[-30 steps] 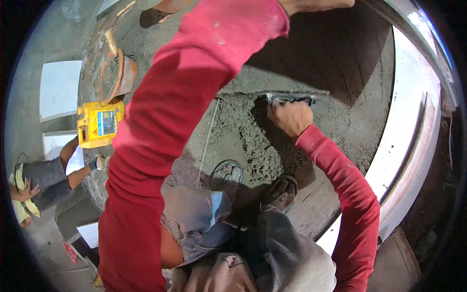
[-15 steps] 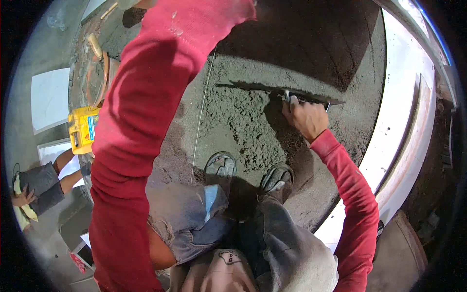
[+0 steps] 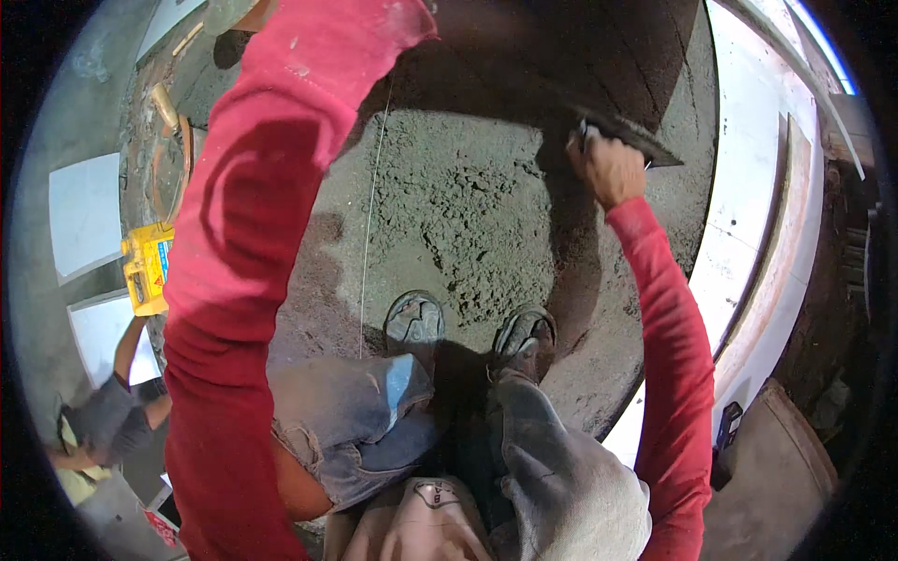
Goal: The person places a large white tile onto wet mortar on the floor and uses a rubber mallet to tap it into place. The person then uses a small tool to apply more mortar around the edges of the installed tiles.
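My right hand [image 3: 610, 170] is wrapped round the handle of a long flat plastering trowel [image 3: 657, 150], whose dark blade lies on the grey mortar near the right side. Its blade is partly hidden by the hand and shadow. Below it spreads a patch of rough, lumpy wet mortar [image 3: 477, 234], with smoother mortar beyond. My left arm [image 3: 248, 206], in a red sleeve, reaches up across the left side; its hand is past the top edge, out of sight. A thin taut string [image 3: 372, 201] runs along the mortar's left part.
My shoes [image 3: 524, 338] stand at the near edge of the rough mortar. White panels [image 3: 739, 215] line the right side. At left are a yellow jug [image 3: 146, 269], a wooden-handled tool [image 3: 165, 105] and pale tiles [image 3: 86, 215]. Another person [image 3: 108, 421] is at the lower left.
My right hand has moved up and slightly right with the trowel, and its blade has turned. The left sleeve has shifted left. The other person's arm now reaches toward the yellow jug.
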`<state>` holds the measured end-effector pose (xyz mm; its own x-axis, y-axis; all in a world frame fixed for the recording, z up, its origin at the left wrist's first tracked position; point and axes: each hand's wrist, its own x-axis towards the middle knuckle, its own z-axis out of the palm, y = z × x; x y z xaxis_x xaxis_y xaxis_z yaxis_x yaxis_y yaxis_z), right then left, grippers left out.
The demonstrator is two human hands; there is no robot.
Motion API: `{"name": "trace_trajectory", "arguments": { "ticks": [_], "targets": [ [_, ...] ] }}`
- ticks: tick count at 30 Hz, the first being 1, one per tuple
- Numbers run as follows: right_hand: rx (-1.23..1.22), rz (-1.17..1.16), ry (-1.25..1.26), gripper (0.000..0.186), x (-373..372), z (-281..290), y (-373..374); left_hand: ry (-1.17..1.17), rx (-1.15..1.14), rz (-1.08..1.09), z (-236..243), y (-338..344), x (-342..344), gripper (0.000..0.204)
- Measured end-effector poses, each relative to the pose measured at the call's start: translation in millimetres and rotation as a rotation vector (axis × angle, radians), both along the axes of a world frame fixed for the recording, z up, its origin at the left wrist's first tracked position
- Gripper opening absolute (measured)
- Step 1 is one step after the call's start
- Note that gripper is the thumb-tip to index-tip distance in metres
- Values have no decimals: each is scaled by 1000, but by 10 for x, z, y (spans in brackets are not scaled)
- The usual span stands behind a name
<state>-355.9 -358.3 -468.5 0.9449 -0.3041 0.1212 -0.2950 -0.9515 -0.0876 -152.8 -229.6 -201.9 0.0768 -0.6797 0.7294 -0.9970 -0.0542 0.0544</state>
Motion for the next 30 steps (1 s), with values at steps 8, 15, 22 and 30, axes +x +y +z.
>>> {"name": "trace_trajectory", "arguments": {
  "ticks": [8, 15, 22, 30],
  "targets": [
    [10, 190, 1, 36, -326, -41, 144, 163, -68, -133, -88, -23, 111, 14],
    [19, -116, 122, 36, -202, -115, -346, 98, -8, -113, 4, 24, -73, 15],
    [77, 105, 80, 35, -355, 84, 263, 108, 66, 15, -12, 80, 5, 16],
    [97, 16, 121, 39, -244, -147, 361, 127, 83, 35, -24, 67, -84, 16]
  ]
}}
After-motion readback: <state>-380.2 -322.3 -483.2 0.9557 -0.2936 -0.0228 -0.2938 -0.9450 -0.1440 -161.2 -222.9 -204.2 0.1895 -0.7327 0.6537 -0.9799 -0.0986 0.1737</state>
